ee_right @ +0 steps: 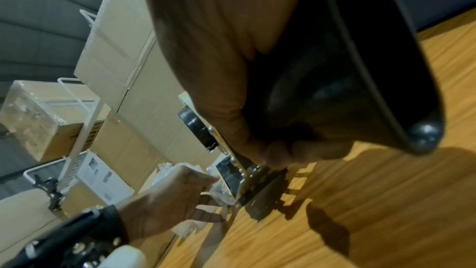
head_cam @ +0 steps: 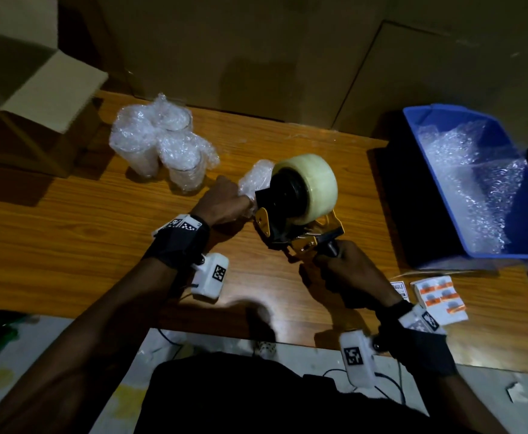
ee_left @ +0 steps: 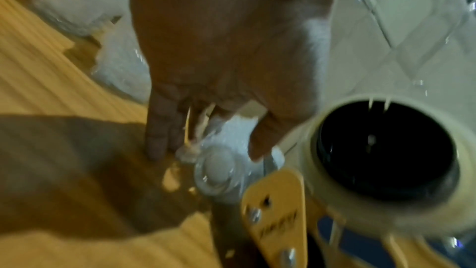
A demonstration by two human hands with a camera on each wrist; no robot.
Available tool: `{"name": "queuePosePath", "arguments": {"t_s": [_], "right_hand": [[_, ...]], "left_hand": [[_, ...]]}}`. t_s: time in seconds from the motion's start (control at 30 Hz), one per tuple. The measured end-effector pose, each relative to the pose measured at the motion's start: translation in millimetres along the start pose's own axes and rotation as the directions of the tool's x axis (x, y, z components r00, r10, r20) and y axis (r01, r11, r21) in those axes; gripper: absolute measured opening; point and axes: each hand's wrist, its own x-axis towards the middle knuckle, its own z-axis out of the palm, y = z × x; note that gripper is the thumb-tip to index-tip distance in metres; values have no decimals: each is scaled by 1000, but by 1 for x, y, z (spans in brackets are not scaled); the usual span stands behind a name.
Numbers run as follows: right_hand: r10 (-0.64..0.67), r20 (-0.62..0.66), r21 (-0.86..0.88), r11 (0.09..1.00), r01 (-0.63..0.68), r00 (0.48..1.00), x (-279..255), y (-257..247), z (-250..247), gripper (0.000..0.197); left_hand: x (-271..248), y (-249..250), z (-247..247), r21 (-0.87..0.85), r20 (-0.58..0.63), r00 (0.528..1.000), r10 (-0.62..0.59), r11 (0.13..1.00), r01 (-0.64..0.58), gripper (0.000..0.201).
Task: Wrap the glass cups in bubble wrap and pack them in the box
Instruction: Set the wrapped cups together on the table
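My left hand (head_cam: 226, 198) holds a bubble-wrapped glass cup (head_cam: 254, 179) lying on the wooden table (head_cam: 68, 233), thumb on one side and fingers on the other. In the left wrist view the cup's wrapped end (ee_left: 219, 170) shows below the fingers (ee_left: 157, 140). My right hand (head_cam: 344, 264) grips the black handle (ee_right: 347, 80) of a yellow tape dispenser (head_cam: 300, 242), whose front end meets the wrapped cup. Its clear tape roll (head_cam: 311, 184) stands above the cup. Three wrapped cups (head_cam: 162, 145) stand at the back left. An open cardboard box (head_cam: 37, 120) sits off the table's left end.
A blue bin (head_cam: 444, 158) holding loose bubble wrap (head_cam: 475, 183) stands at the right. A stack of orange-printed stickers (head_cam: 441, 296) lies near the front right edge. Large cardboard cartons (head_cam: 256, 57) rise behind the table.
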Motion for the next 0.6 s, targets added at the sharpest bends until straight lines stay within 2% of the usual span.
{"name": "queuePosePath", "arguments": {"t_s": [0.07, 0.17, 0.3, 0.4, 0.47, 0.53, 0.6], "right_hand": [[2, -5, -9, 1000, -2, 1000, 0, 0, 0, 18], [8, -28, -11, 1000, -8, 1000, 1, 0, -1, 20], [30, -61, -11, 999, -31, 998, -1, 3, -1, 11], [34, -118, -78, 996, -43, 992, 0, 9, -6, 7], [42, -155, -133, 989, -63, 987, 2, 14, -10, 4], [44, -202, -214, 973, -88, 978, 3, 17, -14, 2], [12, -243, -303, 949, -88, 970, 0, 18, -16, 7]], "left_hand": [[2, 1, -5, -47, 40, 999, 1, 999, 1, 29], [10, -3, -7, -145, -8, 1000, 27, 989, -28, 56], [12, 3, -1, -160, 108, 994, 18, 987, 0, 85], [10, 13, 1, -197, 122, 991, -59, 977, 83, 78], [6, 21, 0, -274, 145, 985, -89, 953, 127, 83], [7, 22, 3, -351, 165, 982, -87, 926, 141, 81], [7, 24, 7, -387, 151, 986, -76, 913, 130, 71]]}}
